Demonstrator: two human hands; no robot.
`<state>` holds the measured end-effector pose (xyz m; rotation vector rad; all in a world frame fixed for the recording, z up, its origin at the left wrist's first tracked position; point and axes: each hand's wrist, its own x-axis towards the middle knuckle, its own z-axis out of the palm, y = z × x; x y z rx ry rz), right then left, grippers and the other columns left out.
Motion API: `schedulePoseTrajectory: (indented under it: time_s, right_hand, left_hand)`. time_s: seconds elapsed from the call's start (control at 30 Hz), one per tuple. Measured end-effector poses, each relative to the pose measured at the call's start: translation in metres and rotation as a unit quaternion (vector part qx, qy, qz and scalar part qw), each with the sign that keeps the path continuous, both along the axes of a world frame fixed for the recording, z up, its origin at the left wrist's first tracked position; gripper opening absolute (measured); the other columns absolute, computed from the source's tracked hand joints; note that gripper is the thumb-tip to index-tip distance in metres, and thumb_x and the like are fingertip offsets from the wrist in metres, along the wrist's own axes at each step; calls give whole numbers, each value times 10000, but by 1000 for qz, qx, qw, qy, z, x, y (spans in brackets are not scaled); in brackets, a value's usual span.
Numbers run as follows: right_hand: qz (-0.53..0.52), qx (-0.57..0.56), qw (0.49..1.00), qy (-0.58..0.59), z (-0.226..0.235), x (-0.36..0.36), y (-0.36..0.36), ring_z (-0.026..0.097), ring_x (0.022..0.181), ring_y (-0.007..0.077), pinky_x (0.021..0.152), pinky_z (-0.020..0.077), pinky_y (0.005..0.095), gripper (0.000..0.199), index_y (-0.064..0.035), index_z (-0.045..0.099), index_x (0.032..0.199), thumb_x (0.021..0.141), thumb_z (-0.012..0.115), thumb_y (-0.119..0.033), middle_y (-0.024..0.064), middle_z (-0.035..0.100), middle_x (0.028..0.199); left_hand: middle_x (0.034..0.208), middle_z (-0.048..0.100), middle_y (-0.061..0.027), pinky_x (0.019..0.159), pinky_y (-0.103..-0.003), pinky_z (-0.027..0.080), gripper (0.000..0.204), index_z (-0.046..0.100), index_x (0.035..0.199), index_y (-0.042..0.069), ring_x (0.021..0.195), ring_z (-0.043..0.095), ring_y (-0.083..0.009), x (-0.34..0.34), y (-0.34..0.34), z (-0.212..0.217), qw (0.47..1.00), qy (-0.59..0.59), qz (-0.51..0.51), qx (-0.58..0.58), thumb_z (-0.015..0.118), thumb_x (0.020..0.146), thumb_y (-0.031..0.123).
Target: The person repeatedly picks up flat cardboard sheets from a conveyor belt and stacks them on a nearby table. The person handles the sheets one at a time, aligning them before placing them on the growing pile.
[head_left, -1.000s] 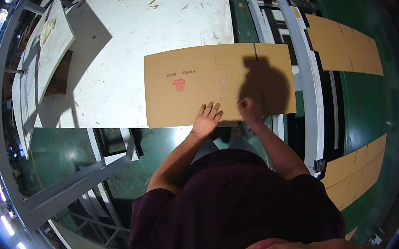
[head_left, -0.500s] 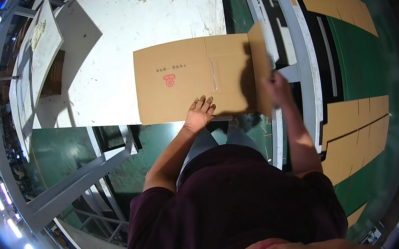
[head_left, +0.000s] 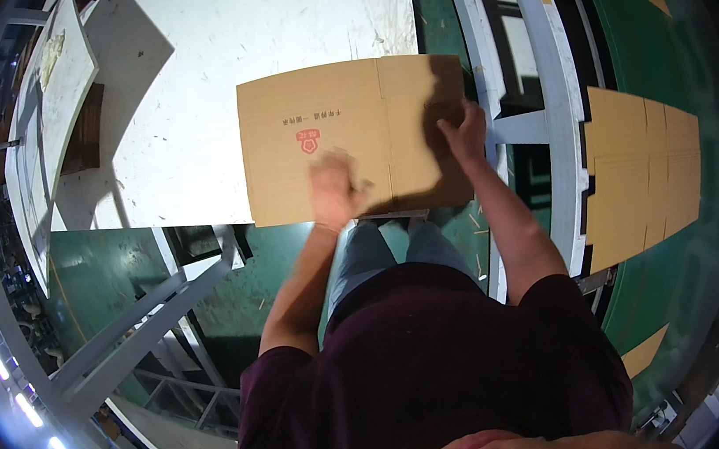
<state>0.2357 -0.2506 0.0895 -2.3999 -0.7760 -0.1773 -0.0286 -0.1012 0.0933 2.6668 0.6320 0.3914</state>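
A flattened brown cardboard box [head_left: 283, 180] lies on the white table in front of me, its folded side lying flat over the right part. Red and dark printing shows on its left half. Over the box's near edge, my left hand [head_left: 334, 190] is smeared by motion, so its fingers cannot be read. My right hand [head_left: 468, 134] is at the box's right edge, thumb spread from the fingers over the cardboard. The fingertips partly merge with the dark shadow there.
The white table [head_left: 284, 25] ends near my legs. A grey metal frame [head_left: 526, 55] runs along the right, with a green conveyor belt [head_left: 621, 26] beyond it carrying cut cardboard sheets [head_left: 642, 174]. A tilted white board [head_left: 54, 108] stands at the left above grey rails [head_left: 139, 316].
The raised right panel of the box has come down flat. My right hand moved up and left to the box edge; my left hand shifted slightly left. Cardboard sheets on the belt moved toward the far side.
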Motion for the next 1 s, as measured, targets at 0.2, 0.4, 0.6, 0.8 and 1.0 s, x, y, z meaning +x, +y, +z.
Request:
schedulePoseTrajectory:
  time_s: [0.2,0.4,0.6,0.8,1.0]
  right_hand:
    - [-43,1,932,360,23,37,2,642,957,241,842,495,324,707,40,546,1216,651,815,-290,178,657,1058]
    - [-80,30,895,437,-3,60,-9,624,885,157,809,503,291,545,68,593,1097,647,832,-125,107,669,976]
    - [-57,129,835,531,-11,57,-20,613,885,181,802,494,309,582,34,587,1086,616,848,-190,110,649,1006]
    - [-86,126,876,457,-6,24,11,595,956,226,843,471,335,666,15,529,1110,622,840,-316,130,613,1076]
    - [-179,-20,924,338,-5,13,24,624,938,309,818,479,384,737,-1,573,1038,566,816,-513,157,647,1004]
  left_hand:
    - [1080,594,-263,926,-453,415,439,569,1092,-92,1032,540,-397,-41,135,-15,931,-32,352,-96,660,811,233]
    - [793,649,-105,642,-323,459,286,652,858,-29,712,586,-235,-48,170,-15,944,-36,322,-55,695,813,250]
    - [1136,601,-118,887,-319,441,522,532,1222,-14,1002,568,-195,-55,201,-33,620,-171,347,-682,510,936,421]
    - [935,676,-164,759,-394,477,620,650,1015,-46,863,631,-291,-40,193,-32,782,-17,449,-432,429,928,527]
    - [810,658,-198,701,-427,474,597,671,839,-2,777,623,-377,-6,160,-19,856,105,495,-101,401,933,521]
